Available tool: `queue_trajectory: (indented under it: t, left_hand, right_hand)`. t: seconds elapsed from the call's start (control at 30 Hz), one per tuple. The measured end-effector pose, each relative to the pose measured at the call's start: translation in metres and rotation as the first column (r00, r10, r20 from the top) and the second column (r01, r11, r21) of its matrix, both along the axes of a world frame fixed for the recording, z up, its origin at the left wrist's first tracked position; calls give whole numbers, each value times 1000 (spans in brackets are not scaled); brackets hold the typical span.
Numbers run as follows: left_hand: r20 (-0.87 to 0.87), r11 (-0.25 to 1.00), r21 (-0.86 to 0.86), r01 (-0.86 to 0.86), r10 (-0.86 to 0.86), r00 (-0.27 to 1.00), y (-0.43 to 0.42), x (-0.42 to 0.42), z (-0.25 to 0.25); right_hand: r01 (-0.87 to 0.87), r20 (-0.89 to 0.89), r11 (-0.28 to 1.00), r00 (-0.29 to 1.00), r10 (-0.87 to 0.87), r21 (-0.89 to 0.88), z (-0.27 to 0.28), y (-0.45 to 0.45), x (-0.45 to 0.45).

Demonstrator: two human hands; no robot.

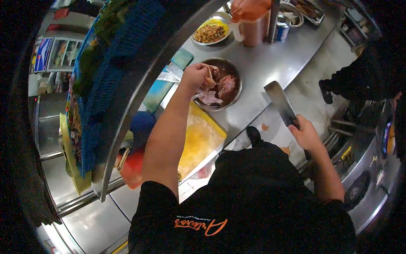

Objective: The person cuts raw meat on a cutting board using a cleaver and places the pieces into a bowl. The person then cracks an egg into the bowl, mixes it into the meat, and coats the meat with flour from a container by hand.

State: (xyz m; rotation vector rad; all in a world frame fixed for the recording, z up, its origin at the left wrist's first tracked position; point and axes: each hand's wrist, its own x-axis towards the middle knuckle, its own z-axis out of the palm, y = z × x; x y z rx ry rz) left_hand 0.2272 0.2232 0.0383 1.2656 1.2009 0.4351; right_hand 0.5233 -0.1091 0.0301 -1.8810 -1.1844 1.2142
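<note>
My left hand [196, 77] is closed on a piece of raw meat [209, 80] at the left side of a round metal bowl [240, 86]. More raw meat [227, 86] lies in the bowl in dark liquid. In my right hand [305, 133] is the handle of a cleaver [279, 101], its wide blade pointing up and to the left, over the counter's front edge. A yellow cutting board [202, 135] with a wet surface lies just below the bowl. Beyond my left wrist, a second blade [170, 73] rests on a blue-green board [158, 91].
A bowl of chopped food [210, 34], an orange-lidded pitcher [253, 25] and a can [281, 28] stand at the back of the steel counter [266, 63]. A metal post [139, 80] crosses at left beside a blue basket [105, 93]. Another person's leg [353, 80] shows at right.
</note>
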Motion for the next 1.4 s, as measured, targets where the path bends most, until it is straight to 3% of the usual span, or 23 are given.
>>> queue_trajectory:
  t: [0.07, 0.1, 0.13, 0.2, 0.27, 0.33, 0.4, 0.47, 0.53, 0.57, 0.63, 0.7, 0.77, 0.8, 0.87, 0.93, 1.0, 1.1, 1.2, 1.27, 1.3, 1.37, 1.4]
  left_hand:
    - [-54, 999, -38, 25, -27, 998, -1, -10, -18]
    - [-224, 993, 59, 101, -86, 971, -6, -13, -15]
    - [-221, 994, 69, 83, -66, 973, -12, -18, -12]
    - [-657, 825, 334, 456, -144, 740, -28, -16, -7]
    - [-665, 844, 379, 380, -37, 746, -55, -16, 4]
    - [-776, 815, 380, 437, 25, 630, -64, -19, 7]
    - [-799, 799, 356, 484, -8, 601, -69, -23, 7]
    - [-819, 786, 334, 520, -31, 573, -72, -28, 9]
    - [-930, 783, 109, 612, -137, 341, -71, -33, 18]
    - [-930, 783, 111, 612, -136, 342, -73, -36, 19]
    - [-949, 603, 294, 741, 95, 299, -77, -46, 19]
    - [-934, 652, 309, 693, 70, 351, -76, -48, 17]
    - [-907, 699, 341, 628, 69, 416, -72, -49, 20]
    - [-865, 761, 346, 548, 33, 500, -72, -46, 29]
    - [-804, 821, 348, 453, 12, 595, -70, -47, 34]
    - [-687, 859, 398, 322, 46, 725, -66, -59, 27]
    - [-609, 849, 463, 253, 98, 787, -66, -61, 21]
    - [-483, 897, 423, 131, 100, 870, -66, -65, 10]
    - [-311, 858, 513, 10, 174, 934, -64, -71, -2]
    - [-202, 899, 423, -115, 217, 955, -80, -68, 40]
    - [-201, 897, 423, -124, 227, 953, -82, -71, 43]
    - [-46, 851, 482, -209, 263, 964, -86, -82, 48]
    - [-45, 848, 482, -222, 277, 960, -90, -86, 57]
  right_hand:
    - [-24, 6, 999, 1000, 24, -36, 1, 4, -3]
    - [-33, 7, 999, 999, 33, -30, 6, 8, -6]
    - [-71, 43, 996, 996, 74, -57, 16, 15, -10]
    - [-98, 78, 991, 991, 105, -91, 21, 22, -20]
    - [-130, 16, 991, 991, 130, 26, 15, 30, -28]
    - [-168, 90, 986, 982, 168, -7, 32, 46, -38]
    - [-192, 154, 981, 968, 196, -41, 35, 55, -40]
    - [-146, 46, 989, 988, 146, -6, 28, 61, -42]
    - [-167, 37, 985, 986, 165, 36, 29, 67, -40]
    - [-160, 18, 985, 987, 159, 61, 29, 67, -38]
    - [-142, 8, 987, 990, 141, 80, 29, 67, -37]
    - [-109, -5, 990, 994, 110, 89, 29, 60, -38]
    - [-144, 108, 990, 984, 143, 7, 33, 59, -36]
    - [-154, 123, 988, 981, 151, 16, 31, 58, -36]
    - [-131, 38, 989, 990, 134, -69, 27, 55, -43]
    - [-165, 40, 986, 985, 166, -24, 42, 63, -59]
    - [-218, -137, 958, 971, 194, -185, 40, 82, -72]
    - [-320, -66, 947, 945, 320, 20, 33, 112, -97]
    - [-423, 31, 905, 906, 422, 44, 54, 139, -113]
    - [-590, 446, 773, 771, 454, 232, 23, 150, -119]
    - [-598, 447, 767, 766, 462, 232, 32, 155, -119]
    - [-612, 316, 791, 748, 583, -11, 58, 165, -120]
    - [-623, 316, 782, 740, 594, -12, 37, 172, -118]
